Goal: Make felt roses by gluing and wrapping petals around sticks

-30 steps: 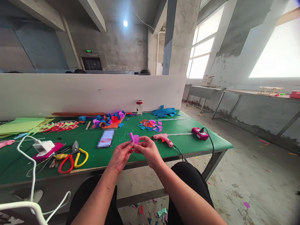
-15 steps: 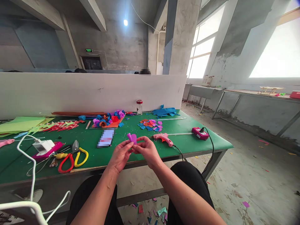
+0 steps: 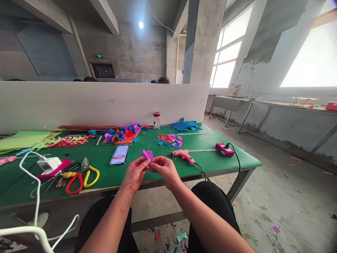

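Over the front of the green table, a purple paper petal (image 3: 150, 154) has one side rolled into a narrow tube and the other spread flat. My left hand (image 3: 135, 173) pinches its lower end between thumb and fingers. Against it, my right hand (image 3: 165, 170) is closed at the fingertips on the petal's lower right edge. The fingers hide the bottom of the paper. To the right of my hands lies a pink glue gun (image 3: 185, 155). Small cut paper pieces (image 3: 168, 140) in purple, blue and orange are spread behind it.
Paper flowers (image 3: 122, 133) lie at the back, near a lidded glass jar (image 3: 156, 121). A phone (image 3: 119, 155), red-and-yellow-handled pliers (image 3: 83, 175) and a white charger (image 3: 49, 163) are on the left. A power strip (image 3: 224, 149) with a black cord sits right.
My right fingers have curled down and drawn in toward the petal's lower edge. The petal has tipped slightly left, and more of its flat part shows.
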